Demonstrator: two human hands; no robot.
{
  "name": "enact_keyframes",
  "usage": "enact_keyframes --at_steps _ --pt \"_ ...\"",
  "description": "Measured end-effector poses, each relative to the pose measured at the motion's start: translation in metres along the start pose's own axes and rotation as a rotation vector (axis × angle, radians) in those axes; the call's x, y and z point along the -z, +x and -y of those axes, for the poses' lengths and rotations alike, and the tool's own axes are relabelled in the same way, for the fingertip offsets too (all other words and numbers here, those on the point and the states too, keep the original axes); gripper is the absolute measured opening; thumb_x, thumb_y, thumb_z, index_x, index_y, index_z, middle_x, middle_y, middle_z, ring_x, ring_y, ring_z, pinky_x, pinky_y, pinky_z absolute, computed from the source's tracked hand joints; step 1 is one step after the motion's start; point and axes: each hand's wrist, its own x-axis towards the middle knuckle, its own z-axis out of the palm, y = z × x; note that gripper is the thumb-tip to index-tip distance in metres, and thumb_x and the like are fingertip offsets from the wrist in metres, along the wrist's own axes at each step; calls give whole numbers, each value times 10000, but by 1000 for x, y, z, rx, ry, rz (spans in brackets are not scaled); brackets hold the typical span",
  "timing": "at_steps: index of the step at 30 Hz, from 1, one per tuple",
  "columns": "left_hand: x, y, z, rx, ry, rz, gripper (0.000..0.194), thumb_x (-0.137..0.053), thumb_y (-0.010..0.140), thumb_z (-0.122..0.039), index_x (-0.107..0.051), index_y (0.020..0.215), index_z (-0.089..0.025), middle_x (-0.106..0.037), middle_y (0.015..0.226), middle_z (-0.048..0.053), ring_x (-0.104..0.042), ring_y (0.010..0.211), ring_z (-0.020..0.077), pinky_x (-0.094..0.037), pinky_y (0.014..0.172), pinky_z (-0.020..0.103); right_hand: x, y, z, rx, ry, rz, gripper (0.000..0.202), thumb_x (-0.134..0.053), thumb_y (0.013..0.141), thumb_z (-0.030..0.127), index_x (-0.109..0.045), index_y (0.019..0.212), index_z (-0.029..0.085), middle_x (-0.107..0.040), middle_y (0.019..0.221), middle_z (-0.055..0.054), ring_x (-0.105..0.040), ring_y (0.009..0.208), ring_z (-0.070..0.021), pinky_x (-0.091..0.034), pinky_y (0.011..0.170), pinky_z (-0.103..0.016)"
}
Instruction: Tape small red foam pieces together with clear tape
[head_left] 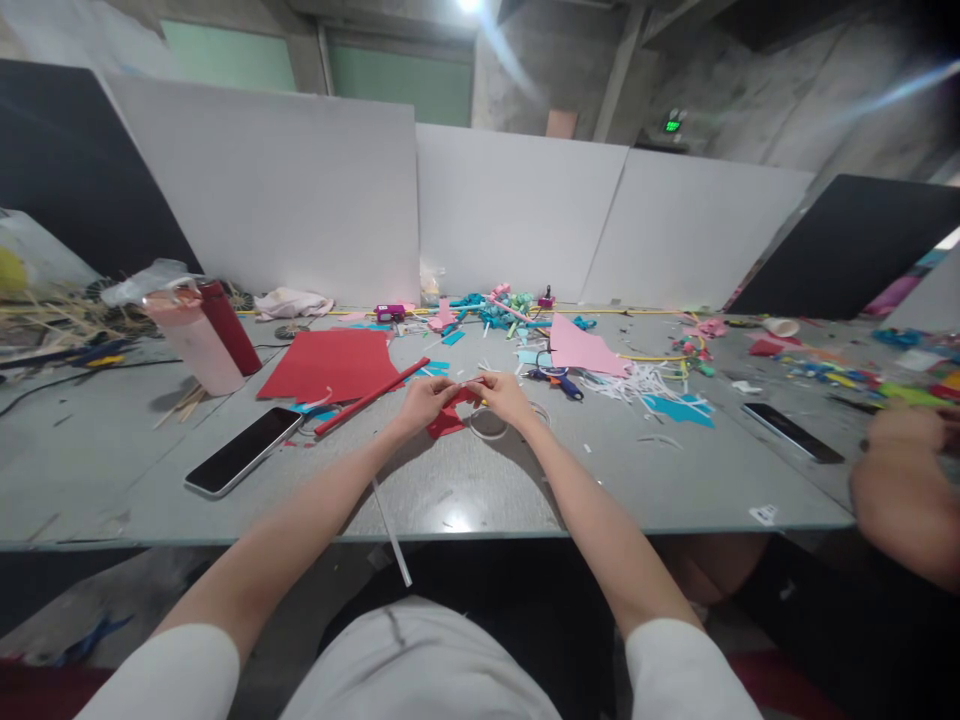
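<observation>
My left hand [426, 401] and my right hand [506, 396] meet over the middle of the table, fingertips pinched close together. Between them is a small piece of red paper [448, 422], which hangs down below the left fingers. Its upper edge is partly hidden by my fingers. A pale ring, like a roll of tape [489, 434], lies just below my right hand. To the left rests a red rolled stick [371, 398], beside a large red sheet [330, 362]. A thin white strip [393, 540] sticks out over the table's front edge, under my left forearm.
A phone [244, 452] lies at left, near a pink bottle [196, 340] and a red bottle [229, 328]. Pink paper [581, 347], a blue-handled tool [562, 383], white shreds [637, 385] and blue scraps [679, 408] lie at right. Another person's arm [904, 490] rests beyond a second phone [793, 432].
</observation>
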Motion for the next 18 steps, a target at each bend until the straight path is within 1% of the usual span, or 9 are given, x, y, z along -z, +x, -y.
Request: enact_keyframes --at_steps 3,6,10,13,15,18 --pt "-1 2 -2 43 -65 -22 345 -743 866 -553 -789 804 -217 -718 740 55 -596 693 191 -447 653 305 2 2 -2 -5 -13 3 380 -651 1008 524 -769 916 175 -783 764 -52 -729 672 -169 -553 670 -266" --pt "-1 3 -2 67 -69 -50 366 -765 853 -559 -773 774 -202 -688 684 41 -572 650 176 -439 625 300 2 3 -5 4 5 4 417 -610 1030 551 -755 912 179 -783 766 -54 -738 663 -170 -565 675 -267" --pt "2 4 0 68 -44 -76 406 -762 862 -582 -779 792 -182 -696 690 41 -584 646 175 -459 619 303 2 3 -7 21 43 3 471 -607 1014 617 -733 899 178 -780 759 -63 -735 638 -183 -566 660 -284" --pt "4 5 2 67 -57 -89 413 -768 869 -585 -783 821 -175 -700 708 45 -610 674 186 -490 633 306 2 3 -9 12 64 -10 478 -610 1000 633 -730 925 177 -776 749 -59 -725 627 -190 -558 643 -293" --pt "5 4 2 58 -54 -92 396 -773 874 -568 -781 822 -176 -696 715 48 -615 677 189 -494 635 307 2 3 -10 12 64 -24 454 -622 991 614 -732 950 176 -772 752 -54 -717 627 -189 -551 638 -294" --pt "6 1 0 32 -9 -91 346 -774 887 -537 -773 821 -197 -695 723 47 -614 678 192 -486 645 310 0 2 -10 49 -12 -77 385 -653 977 550 -740 965 175 -763 773 -44 -696 634 -178 -528 643 -287"
